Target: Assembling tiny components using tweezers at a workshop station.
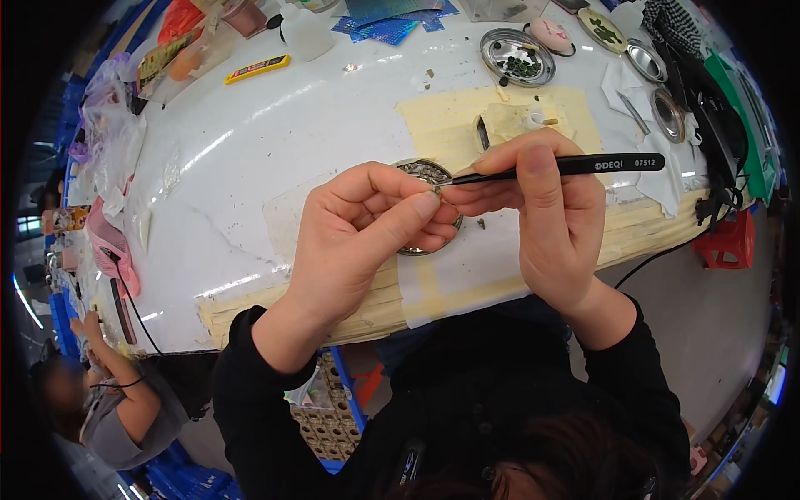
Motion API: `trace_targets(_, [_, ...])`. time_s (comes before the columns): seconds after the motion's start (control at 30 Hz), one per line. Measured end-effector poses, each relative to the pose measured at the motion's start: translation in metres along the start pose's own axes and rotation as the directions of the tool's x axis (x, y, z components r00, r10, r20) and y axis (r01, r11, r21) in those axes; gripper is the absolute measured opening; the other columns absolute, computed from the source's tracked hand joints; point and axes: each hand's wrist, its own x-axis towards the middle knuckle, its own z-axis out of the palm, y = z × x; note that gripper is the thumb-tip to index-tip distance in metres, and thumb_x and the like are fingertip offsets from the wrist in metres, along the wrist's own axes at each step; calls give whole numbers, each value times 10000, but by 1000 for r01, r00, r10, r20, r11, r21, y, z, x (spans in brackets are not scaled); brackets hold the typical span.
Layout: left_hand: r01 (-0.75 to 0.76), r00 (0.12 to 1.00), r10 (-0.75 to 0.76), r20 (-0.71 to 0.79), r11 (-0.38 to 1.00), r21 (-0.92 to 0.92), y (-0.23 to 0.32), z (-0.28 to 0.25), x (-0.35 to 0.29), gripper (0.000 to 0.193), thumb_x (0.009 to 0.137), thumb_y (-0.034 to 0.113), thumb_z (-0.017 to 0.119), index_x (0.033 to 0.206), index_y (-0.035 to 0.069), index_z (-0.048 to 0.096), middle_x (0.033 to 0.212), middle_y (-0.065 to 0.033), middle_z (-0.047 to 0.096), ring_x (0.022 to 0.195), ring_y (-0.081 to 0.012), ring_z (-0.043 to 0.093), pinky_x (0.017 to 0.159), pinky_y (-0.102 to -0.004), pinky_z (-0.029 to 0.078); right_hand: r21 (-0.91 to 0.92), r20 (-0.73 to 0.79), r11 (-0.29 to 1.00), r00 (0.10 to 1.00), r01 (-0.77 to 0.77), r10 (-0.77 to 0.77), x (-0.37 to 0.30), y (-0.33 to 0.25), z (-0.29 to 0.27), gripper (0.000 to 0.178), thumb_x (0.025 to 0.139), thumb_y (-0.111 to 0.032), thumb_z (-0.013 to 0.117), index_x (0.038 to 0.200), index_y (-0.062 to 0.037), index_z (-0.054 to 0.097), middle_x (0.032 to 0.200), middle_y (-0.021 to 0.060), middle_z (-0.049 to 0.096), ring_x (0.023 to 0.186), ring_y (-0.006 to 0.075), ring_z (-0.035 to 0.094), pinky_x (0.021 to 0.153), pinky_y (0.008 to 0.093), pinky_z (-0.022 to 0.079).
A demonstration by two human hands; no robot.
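My right hand is closed around black tweezers, whose fine tip points left at my left hand. Between the thumb and forefinger of my left hand sits a tiny greenish-metallic piece, too small to name. The tweezer tip meets this piece or lies right beside it. Below my fingers is a round metal dish with many small metallic bits in it, partly hidden by both hands. A loose dark bit lies on the white sheet just right of the dish.
Yellowish tape and paper cover part of the white table. At the far right stands a metal plate of dark green pieces, near small dishes. A yellow utility knife and white bottle lie far left. Another person sits at lower left.
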Motion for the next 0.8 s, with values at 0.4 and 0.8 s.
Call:
trace_targets(0.4, [15, 1000, -15, 3, 1000, -4, -1, -1, 1, 69, 940, 88, 582, 954, 21, 592, 871, -130, 698, 773, -163, 688, 696, -255, 557, -19, 7, 999, 1000, 26, -26, 0, 0, -1, 302, 1024, -189, 437, 958, 70, 577, 897, 106, 622, 812, 189, 699, 722, 279, 593])
trace_targets(0.8, [24, 1000, -24, -3, 1000, 0, 0, 0, 1, 76, 945, 94, 575, 949, 20, 593, 851, -118, 694, 778, -167, 691, 691, -252, 557, -4, -6, 1000, 1000, -12, 12, 1, 0, -1, 296, 1021, -213, 451, 965, 55, 566, 896, 105, 626, 809, 187, 699, 714, 277, 593])
